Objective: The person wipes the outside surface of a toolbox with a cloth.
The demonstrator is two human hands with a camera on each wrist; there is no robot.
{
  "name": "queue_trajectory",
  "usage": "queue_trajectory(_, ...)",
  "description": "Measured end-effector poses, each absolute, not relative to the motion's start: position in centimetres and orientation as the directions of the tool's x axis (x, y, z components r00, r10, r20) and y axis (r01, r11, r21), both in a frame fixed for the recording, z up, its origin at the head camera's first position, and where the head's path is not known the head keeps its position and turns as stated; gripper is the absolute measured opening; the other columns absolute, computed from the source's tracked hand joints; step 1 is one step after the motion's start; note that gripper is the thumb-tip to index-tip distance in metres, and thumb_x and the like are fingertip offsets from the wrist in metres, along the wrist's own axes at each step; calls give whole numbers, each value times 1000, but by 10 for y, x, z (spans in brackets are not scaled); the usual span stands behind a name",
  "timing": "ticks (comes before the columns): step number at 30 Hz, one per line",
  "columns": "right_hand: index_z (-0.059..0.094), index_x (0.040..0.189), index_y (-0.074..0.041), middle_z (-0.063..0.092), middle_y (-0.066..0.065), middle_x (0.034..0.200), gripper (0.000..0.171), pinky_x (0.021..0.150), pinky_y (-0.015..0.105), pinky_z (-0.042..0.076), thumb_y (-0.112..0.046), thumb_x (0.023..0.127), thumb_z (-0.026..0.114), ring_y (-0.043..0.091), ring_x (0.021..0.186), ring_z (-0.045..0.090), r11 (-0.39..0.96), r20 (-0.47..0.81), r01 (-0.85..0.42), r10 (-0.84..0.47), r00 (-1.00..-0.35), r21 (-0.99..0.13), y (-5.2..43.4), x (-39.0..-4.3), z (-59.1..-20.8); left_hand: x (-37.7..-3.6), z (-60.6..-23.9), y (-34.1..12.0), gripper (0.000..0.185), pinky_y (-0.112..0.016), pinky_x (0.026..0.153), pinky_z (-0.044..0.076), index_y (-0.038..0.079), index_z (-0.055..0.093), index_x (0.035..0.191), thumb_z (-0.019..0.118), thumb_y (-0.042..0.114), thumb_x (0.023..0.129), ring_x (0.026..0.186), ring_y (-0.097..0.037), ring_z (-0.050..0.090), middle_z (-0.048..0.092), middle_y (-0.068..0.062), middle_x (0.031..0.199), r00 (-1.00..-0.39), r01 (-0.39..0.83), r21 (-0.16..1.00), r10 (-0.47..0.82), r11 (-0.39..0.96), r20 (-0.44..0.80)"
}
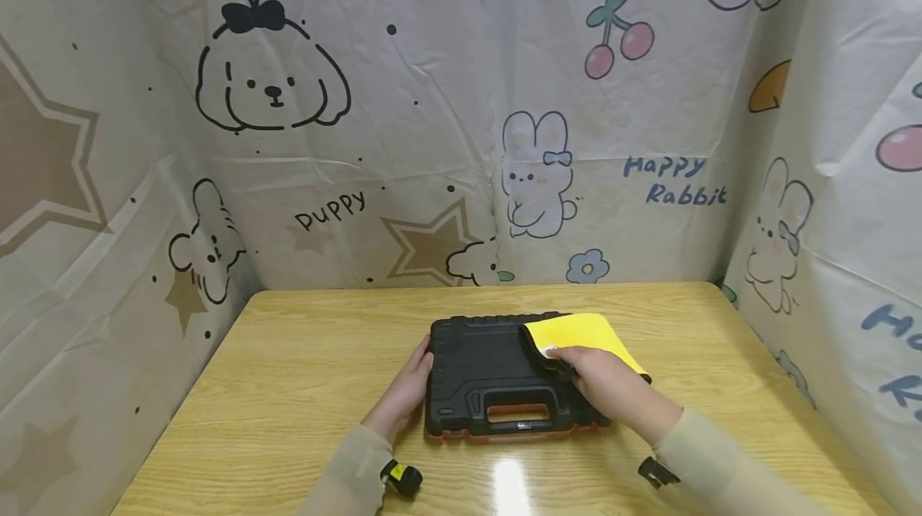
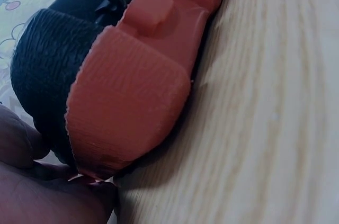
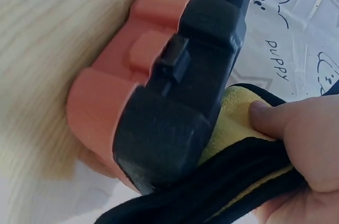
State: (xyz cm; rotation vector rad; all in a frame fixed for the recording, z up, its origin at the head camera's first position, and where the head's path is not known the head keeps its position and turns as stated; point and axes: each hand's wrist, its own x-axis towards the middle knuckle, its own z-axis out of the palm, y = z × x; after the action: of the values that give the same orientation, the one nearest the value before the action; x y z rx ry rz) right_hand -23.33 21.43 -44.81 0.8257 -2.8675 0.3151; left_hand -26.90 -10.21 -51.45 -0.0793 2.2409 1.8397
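At the middle of the wooden table, the black and orange tool case lies flat, the left hand resting open-fingered against its nine o'clock edge while the right hand presses, fingers curled on it, a yellow cloth at its two o'clock corner.

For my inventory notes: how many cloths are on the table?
1. The yellow cloth lies on the right part of the black case, held by the right hand. Another under the case could be hidden.
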Motion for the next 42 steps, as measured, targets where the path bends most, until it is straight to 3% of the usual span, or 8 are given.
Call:
queue_trajectory(6, 71, 126, -3, 76, 9, 121, 38, 95, 40, 60, 7, 89, 71, 23, 111, 73, 841, 194, -515, -484, -853, -165, 212, -226, -451, -270, -515, -103, 57, -63, 127, 8, 13, 15, 167, 30, 30, 114, 159, -43, 6, 13, -18, 172, -969, -193, 961, 113, 200, -218)
queue_trajectory(22, 70, 124, -1, 76, 11, 119, 44, 86, 38, 62, 12, 83, 72, 25, 104, 74, 796, 252, -586, -543, -801, -149, 212, -213, -452, -270, -515, -103, 57, -63, 127, 8, 13, 17, 167, 31, 31, 114, 159, -43, 7, 14, -19, 172, -968, -201, 959, 111, 198, -226)
queue_trajectory(42, 70, 127, -4, 75, 8, 122, 49, 90, 39, 61, 14, 82, 72, 21, 108, 73, 780, 111, -591, -582, -806, -206, 213, -184, -437, -270, -516, -104, 57, -64, 126, 9, 15, 17, 167, 30, 33, 114, 158, -44, 7, 14, -19, 172, -966, -202, 959, 118, 200, -228)
